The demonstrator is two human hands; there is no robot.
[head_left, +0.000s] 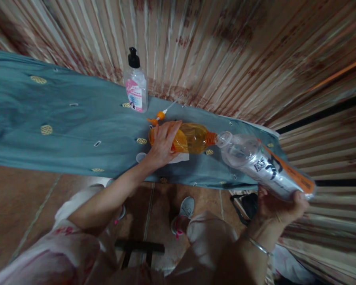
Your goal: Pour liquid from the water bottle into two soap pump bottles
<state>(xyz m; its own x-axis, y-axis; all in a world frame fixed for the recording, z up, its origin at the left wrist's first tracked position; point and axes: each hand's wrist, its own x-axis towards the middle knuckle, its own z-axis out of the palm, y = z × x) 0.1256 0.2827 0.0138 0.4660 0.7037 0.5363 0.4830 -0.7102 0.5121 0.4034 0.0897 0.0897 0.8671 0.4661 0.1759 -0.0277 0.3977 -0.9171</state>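
My left hand (163, 143) is wrapped over the base half of an amber plastic bottle (196, 138), which is tipped with its ribbed orange neck to the right. In my right hand (280, 209) is a clear plastic bottle (245, 152) with a silver and orange label, held near its bottom and slanting up to the left. The two bottle mouths meet or nearly meet; I cannot tell whether liquid passes between them. Just behind my left hand lies an orange pump top (160, 116) with a thin tube. A small clear cap (141, 157) sits near my left wrist.
A clear pump bottle (137, 93) with a black top and pink label stands at the back. Blue-green patterned cloth (77, 122) covers the narrow table. A pleated curtain (172, 51) hangs behind it. White paper (180, 158) lies under the amber bottle; a dark bag (249, 206) is below.
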